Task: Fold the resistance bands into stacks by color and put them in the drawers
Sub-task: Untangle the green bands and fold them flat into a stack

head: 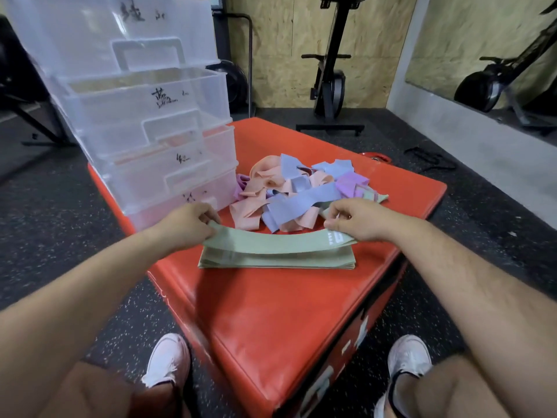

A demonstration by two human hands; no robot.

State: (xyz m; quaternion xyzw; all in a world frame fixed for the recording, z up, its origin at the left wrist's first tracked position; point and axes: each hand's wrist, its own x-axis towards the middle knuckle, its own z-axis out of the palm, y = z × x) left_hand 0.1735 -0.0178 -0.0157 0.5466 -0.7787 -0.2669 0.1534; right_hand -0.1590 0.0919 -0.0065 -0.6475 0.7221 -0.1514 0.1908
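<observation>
The green band (pixel 271 241) runs long from 9 to 3 o'clock, right over the green stack (pixel 271 263) on the red bench (pixel 271 312). The left hand (pixel 193 220) pinches its 9 o'clock end, the right hand (pixel 351 220) its 3 o'clock end — both grips closed on it. The drawers (pixel 144 116) stand at 10 o'clock, nearer the left hand.

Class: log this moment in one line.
left hand: pinches green band | right hand: pinches green band | green stack: beneath | mixed pile: behind

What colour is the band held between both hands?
Pale green band, matching the stack beneath; the head view shows it.
</observation>
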